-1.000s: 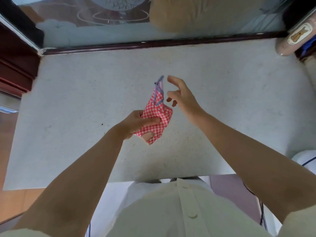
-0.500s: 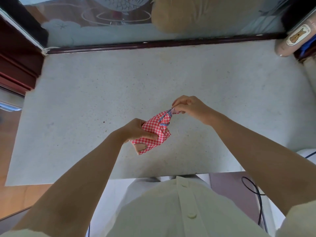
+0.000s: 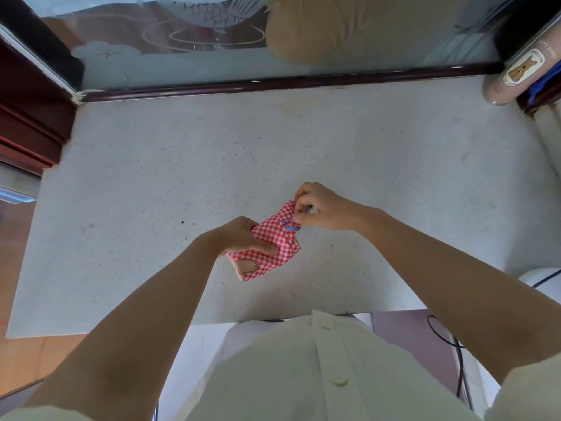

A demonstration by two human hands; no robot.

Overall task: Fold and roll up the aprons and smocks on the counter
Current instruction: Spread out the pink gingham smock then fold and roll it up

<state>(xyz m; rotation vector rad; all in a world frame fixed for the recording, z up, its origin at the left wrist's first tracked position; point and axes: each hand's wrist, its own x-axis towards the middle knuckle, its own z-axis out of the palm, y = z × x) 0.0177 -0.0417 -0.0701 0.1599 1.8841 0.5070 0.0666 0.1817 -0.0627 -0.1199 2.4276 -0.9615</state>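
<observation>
Red gingham apron [image 3: 267, 250] folded into a small bundle, held above the bench [image 3: 151, 192] | left hand [image 3: 243, 235] grip clamps the bundle | right hand [image 3: 318, 208] pinches its blue-striped tie [image 3: 292, 227] | light, soft, likely to unroll: hold across the folds.

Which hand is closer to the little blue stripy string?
Right. The right hand pinches right at the blue stripy string; the left hand grips the red checked bundle lower down, off the string.

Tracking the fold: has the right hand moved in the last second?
Yes. The right hand came nearer, away from the dark window frame, and now pinches the apron.
</observation>
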